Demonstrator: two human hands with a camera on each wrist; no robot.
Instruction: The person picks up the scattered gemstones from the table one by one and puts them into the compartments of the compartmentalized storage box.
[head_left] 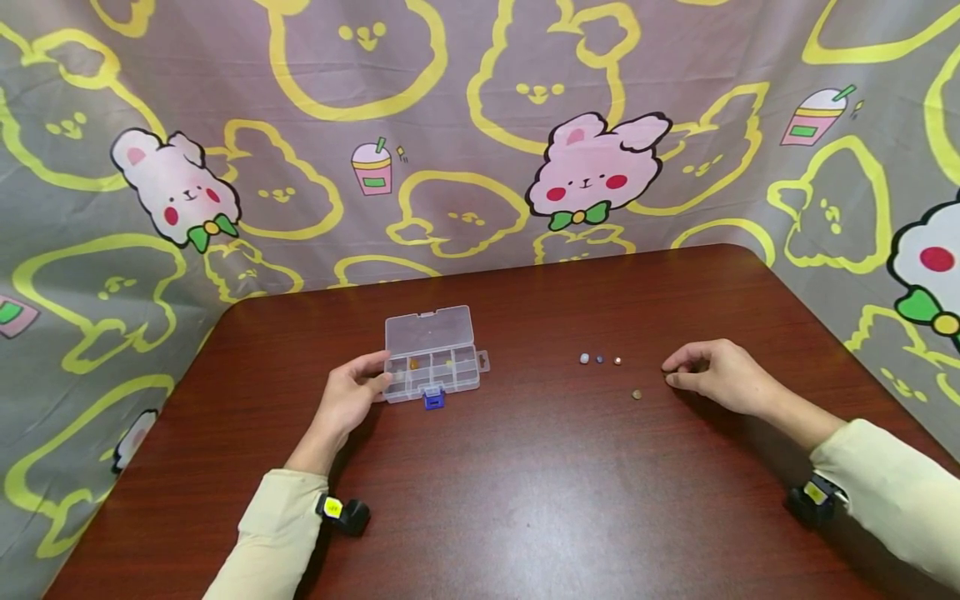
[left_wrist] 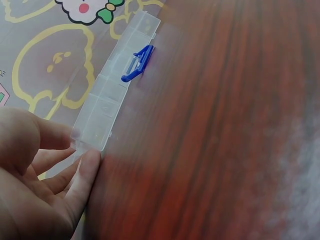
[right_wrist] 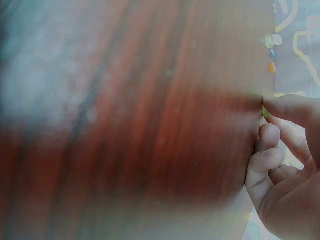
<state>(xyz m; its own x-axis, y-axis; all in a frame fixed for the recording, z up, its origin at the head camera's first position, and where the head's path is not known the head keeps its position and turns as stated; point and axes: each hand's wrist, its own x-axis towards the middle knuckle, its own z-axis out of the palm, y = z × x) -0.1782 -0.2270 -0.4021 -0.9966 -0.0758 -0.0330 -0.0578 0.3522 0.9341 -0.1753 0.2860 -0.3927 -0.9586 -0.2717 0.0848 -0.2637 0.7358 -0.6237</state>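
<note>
A clear plastic compartment box (head_left: 432, 385) lies with its lid (head_left: 429, 331) raised at the back and a blue latch (head_left: 434, 400) in front. At its left end, my left hand (head_left: 352, 387) grips the box between thumb and fingers. An orange bead (head_left: 414, 364) and a yellowish bead (head_left: 448, 363) show inside. My right hand (head_left: 720, 377) is low over the table, thumb and forefinger bent towards each other. A tiny green bit (right_wrist: 265, 113) appears by those fingertips; whether they pinch it I cannot tell.
To the left of my right hand lie a whitish bead (head_left: 584, 358), a blue bead (head_left: 599, 359), a white-and-orange bead (head_left: 618, 361) and a brownish bead (head_left: 637, 394). The dark red wooden table (head_left: 525, 500) meets a patterned curtain (head_left: 465, 108) behind.
</note>
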